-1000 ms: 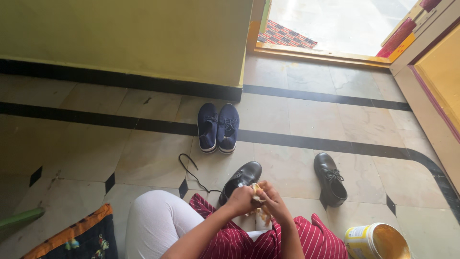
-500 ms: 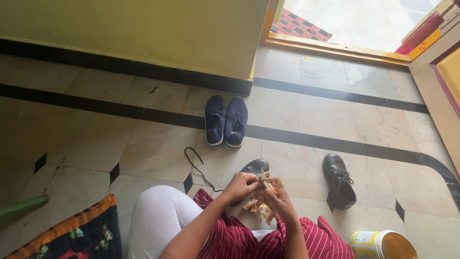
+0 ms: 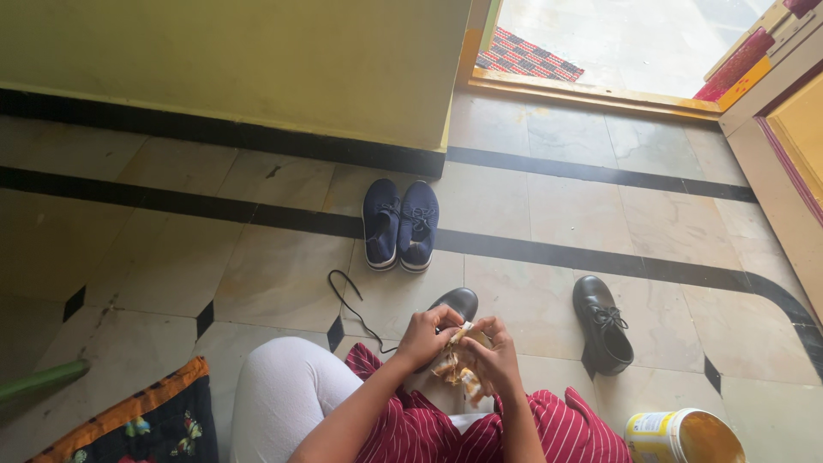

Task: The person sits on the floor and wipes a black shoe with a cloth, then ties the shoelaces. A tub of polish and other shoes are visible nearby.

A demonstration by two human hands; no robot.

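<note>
I sit on the floor with a white-trousered knee and a red striped garment below me. My left hand (image 3: pixel 426 334) and my right hand (image 3: pixel 495 353) meet over my lap, both gripping a crumpled tan cloth (image 3: pixel 454 360). Just beyond my hands lies a black leather shoe (image 3: pixel 458 302), mostly hidden by them. A loose black shoelace (image 3: pixel 349 300) curls on the tiles to its left. A second black leather shoe (image 3: pixel 603 324), laced, stands apart on the right.
A pair of navy sneakers (image 3: pixel 399 223) stands side by side near the yellow wall (image 3: pixel 257 60). An open yellow tin (image 3: pixel 686 435) sits at bottom right. A patterned mat (image 3: pixel 137 424) lies bottom left. A doorway with a red doormat (image 3: pixel 527 58) opens top right.
The view has shifted, so the shoes and floor sit lower in frame. My hands stay together on the cloth, working it slightly in front of the black shoe.
</note>
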